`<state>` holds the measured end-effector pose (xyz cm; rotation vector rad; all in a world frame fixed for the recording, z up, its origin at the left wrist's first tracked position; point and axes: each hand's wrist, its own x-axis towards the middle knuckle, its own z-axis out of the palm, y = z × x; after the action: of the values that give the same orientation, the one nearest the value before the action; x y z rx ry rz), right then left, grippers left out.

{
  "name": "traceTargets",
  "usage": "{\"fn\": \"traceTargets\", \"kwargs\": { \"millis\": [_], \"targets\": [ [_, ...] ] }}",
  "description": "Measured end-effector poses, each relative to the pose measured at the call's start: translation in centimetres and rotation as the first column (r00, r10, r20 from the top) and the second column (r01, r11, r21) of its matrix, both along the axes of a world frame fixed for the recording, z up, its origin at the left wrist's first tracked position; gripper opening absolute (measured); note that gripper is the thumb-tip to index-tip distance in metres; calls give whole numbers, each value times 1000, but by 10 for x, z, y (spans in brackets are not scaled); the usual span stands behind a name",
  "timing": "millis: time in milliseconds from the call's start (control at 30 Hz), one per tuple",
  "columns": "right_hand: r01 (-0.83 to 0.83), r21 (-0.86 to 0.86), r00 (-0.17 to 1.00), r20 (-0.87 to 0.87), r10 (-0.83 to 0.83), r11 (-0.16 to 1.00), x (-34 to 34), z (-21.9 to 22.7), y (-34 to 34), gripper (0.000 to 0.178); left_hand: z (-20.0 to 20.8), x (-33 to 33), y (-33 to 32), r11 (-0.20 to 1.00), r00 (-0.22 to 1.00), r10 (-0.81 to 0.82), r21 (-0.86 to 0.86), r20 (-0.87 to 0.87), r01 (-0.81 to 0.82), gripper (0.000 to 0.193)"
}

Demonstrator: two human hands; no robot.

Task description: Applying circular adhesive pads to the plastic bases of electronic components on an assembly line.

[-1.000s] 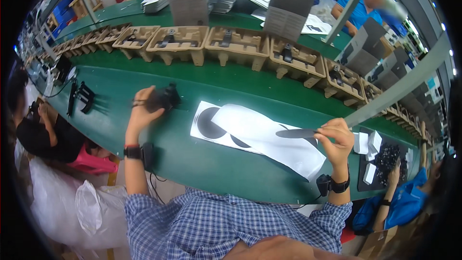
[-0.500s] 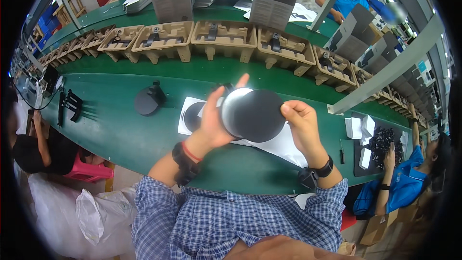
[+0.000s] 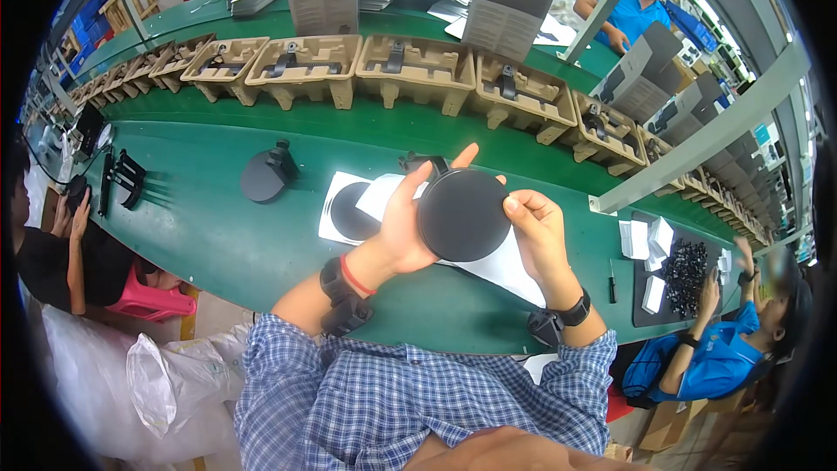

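My left hand (image 3: pixel 407 225) supports a round black base (image 3: pixel 438 166) from beneath, its fingers behind it and its thumb along the left rim. Part of an upright bracket shows at the far side of this base. A flat black round pad (image 3: pixel 465 216) lies over the base face, nearly in line with its rim. The thumb and fingers of my right hand (image 3: pixel 539 225) are closed on the pad's right edge. Underneath lie a white sheet (image 3: pixel 506 272) and a white backing sheet (image 3: pixel 328 232) bearing another black disc (image 3: pixel 353 212).
A similar black base (image 3: pixel 264 178) with a bracket stands to the left, near black bracket parts (image 3: pixel 131 181). Brown moulded trays (image 3: pixel 305 78) line the far side. A screwdriver (image 3: pixel 612 283) and a dark mat (image 3: pixel 649 307) with small black parts lie right. Co-workers sit at both sides.
The pad has shifted over the base, covering the shiny face that showed at its left. My right hand stays on the edge. The right co-worker's far hand has moved nearer.
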<state>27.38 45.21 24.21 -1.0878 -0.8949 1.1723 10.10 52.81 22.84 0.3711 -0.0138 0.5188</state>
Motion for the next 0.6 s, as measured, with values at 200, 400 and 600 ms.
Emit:
{"fn": "traceTargets", "kwargs": {
  "millis": [200,400,600],
  "targets": [
    [2,11,1000,24,-2,1000,2,2,0,14,2,3,-2,1000,1000,9,-5,3,-9,60],
    [18,30,999,37,-19,999,1,1,3,13,2,6,0,1000,999,20,3,-25,-20,60],
    [46,50,993,107,-51,998,-2,5,3,13,-2,7,-2,996,997,43,73,65,-48,67]
  ]
}}
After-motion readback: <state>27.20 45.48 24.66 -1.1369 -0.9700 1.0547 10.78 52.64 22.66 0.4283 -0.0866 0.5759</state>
